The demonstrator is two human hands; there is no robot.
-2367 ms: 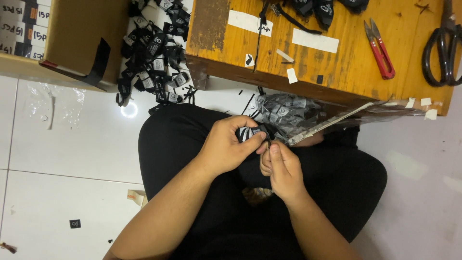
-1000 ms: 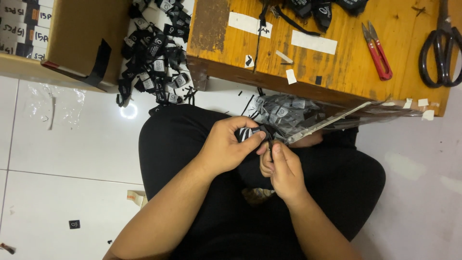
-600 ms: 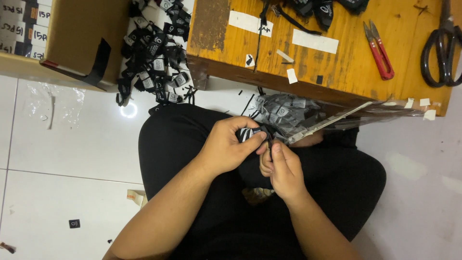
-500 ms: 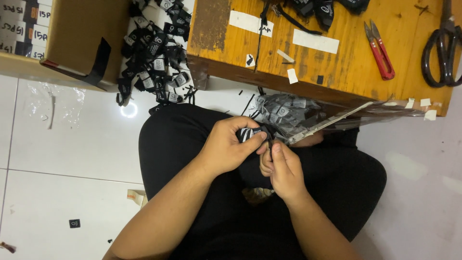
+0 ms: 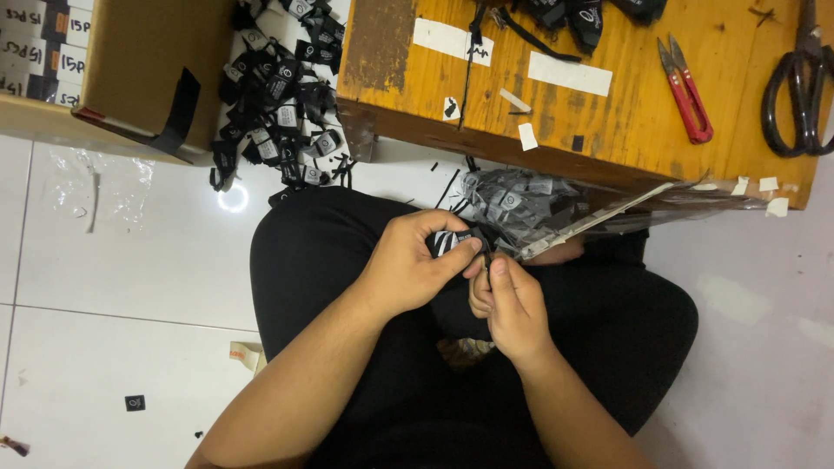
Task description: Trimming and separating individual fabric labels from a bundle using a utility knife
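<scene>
Both hands meet over the lap below the surface's (image 5: 608, 113) near edge: left hand (image 5: 408, 269) grasping a small black label (image 5: 453, 241), right hand (image 5: 512, 304) pinching its right-hand end.

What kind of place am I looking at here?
Probably a small garment-label or tag workshop, worked from the floor. A low wooden table holds red thread snips and black scissors; a heap of black labels lies on the white tiles beside a cardboard box.
</scene>
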